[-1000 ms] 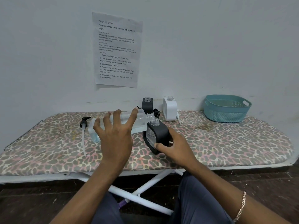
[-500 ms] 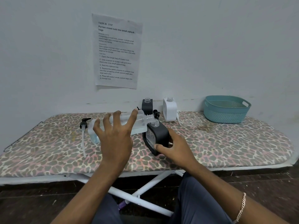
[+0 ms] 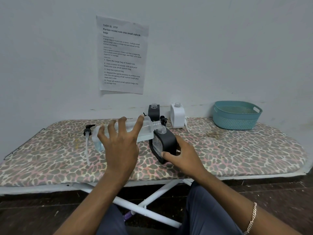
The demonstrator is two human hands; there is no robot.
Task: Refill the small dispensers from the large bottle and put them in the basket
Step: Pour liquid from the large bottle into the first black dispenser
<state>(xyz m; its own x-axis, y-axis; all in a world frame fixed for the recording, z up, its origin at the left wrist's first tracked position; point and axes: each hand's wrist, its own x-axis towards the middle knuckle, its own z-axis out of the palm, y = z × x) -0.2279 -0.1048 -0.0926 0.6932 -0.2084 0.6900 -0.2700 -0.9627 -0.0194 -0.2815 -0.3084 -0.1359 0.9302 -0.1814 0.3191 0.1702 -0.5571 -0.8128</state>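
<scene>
I read this as a makeshift spare-room recording setup, not a lab: the bench (image 3: 237, 150) is a leopard-print ironing board on crossed white legs (image 3: 162, 192), with a printed task sheet (image 3: 122, 55) taped to the bare painted wall (image 3: 220, 48) above it and a dark floor (image 3: 33, 209) beneath.

Dark navy trousers (image 3: 208, 216) — slim chain bracelet (image 3: 252, 217)

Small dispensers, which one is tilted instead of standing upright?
The front black dispenser, gripped by the right hand; the back black dispenser and white dispenser stand upright by the wall.
</scene>
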